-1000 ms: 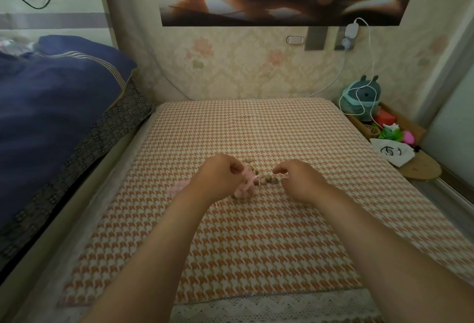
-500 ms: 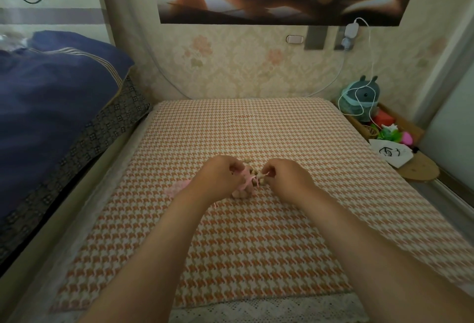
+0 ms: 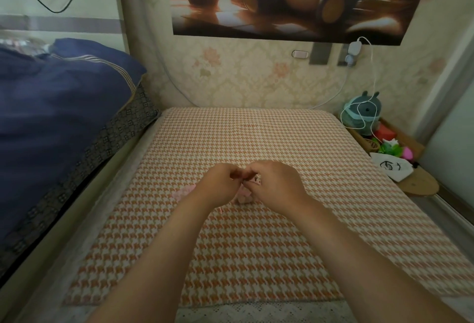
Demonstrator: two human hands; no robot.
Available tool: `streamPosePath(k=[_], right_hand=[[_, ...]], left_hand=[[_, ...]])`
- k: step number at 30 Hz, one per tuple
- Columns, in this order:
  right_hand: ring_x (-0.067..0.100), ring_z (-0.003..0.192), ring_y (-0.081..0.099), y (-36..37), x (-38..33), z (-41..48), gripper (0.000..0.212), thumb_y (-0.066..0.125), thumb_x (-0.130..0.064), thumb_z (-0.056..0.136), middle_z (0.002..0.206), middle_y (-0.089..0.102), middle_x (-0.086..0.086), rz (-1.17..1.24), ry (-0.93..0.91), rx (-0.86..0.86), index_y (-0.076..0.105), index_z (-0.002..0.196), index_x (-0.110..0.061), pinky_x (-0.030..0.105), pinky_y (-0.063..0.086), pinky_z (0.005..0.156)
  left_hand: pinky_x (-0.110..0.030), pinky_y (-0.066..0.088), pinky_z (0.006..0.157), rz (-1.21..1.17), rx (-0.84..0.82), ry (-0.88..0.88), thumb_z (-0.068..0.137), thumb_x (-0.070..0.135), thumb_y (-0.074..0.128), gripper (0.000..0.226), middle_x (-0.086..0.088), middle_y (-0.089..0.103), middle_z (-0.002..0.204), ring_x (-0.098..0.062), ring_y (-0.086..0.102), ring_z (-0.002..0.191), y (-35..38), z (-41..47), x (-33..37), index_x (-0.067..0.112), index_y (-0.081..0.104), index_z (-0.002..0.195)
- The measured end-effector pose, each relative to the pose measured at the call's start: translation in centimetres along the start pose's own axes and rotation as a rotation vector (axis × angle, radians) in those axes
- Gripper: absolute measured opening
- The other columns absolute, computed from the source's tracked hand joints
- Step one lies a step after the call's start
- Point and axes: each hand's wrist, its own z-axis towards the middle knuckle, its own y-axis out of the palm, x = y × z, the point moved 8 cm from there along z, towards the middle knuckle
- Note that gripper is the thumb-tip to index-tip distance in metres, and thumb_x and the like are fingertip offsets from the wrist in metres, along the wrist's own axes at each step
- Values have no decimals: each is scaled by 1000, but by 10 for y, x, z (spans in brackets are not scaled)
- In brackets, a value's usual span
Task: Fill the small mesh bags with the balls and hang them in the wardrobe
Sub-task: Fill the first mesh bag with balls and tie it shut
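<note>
My left hand (image 3: 220,184) and my right hand (image 3: 275,185) meet over the middle of the houndstooth mat (image 3: 256,245), fingertips almost touching. Between and under them hangs a small pink mesh bag (image 3: 243,197) with pale balls inside, mostly hidden by my hands. Both hands pinch the bag's top or its thin string. A second pink mesh bag (image 3: 183,192) lies flat on the mat just left of my left wrist. The loose balls are hidden behind my right hand.
A navy quilt (image 3: 59,107) is piled on the bed at the left. At the right a low wooden shelf (image 3: 418,184) carries a teal plush toy (image 3: 363,114), a white pouch (image 3: 391,167) and small colourful items. A white charger cable (image 3: 373,78) hangs from the wall.
My right hand has moved left from the row of loose balls to the bag top and now covers them. The left hand stayed on the bag. The camera tilted slightly.
</note>
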Motion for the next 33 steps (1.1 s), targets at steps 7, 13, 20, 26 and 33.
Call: streamPosePath(k=[7,13,20,26,33], right_hand=[[7,94,59,16,10,3,22,56,-45,100,115,57,-17,-20,67,-91,73,112,-37,26,44,67],[12,83,66,16,22,1,25,53,-32,100,101,73,-12,2,145,-156,78,101,-30,37,58,72],[22,70,70,8,40,-3,29,53,-29,97,90,77,-6,76,203,-131,75,80,-38,45,61,63],[24,78,72,9,36,-3,27,54,-26,98,96,78,-6,147,200,-155,77,88,-33,47,61,70],[18,60,65,8,36,-4,25,53,-21,101,103,76,-1,200,196,-157,76,110,-23,44,60,64]], left_hand=[[-26,48,93,8,13,12,93,15,58,26,3,71,112,-10,62,106,-2,1,-3,18,73,113],[-26,51,84,-55,145,-16,95,11,56,24,6,70,107,-12,64,99,-15,6,-12,19,70,113],[-31,55,86,70,169,-50,96,10,54,28,9,67,114,-13,63,104,-4,14,-30,22,73,111],[-35,53,93,302,47,-44,90,5,58,32,-1,68,122,-21,64,105,32,24,-46,23,75,112],[-25,48,86,278,127,-82,89,7,63,24,-3,69,115,-21,64,102,30,31,-55,18,74,107]])
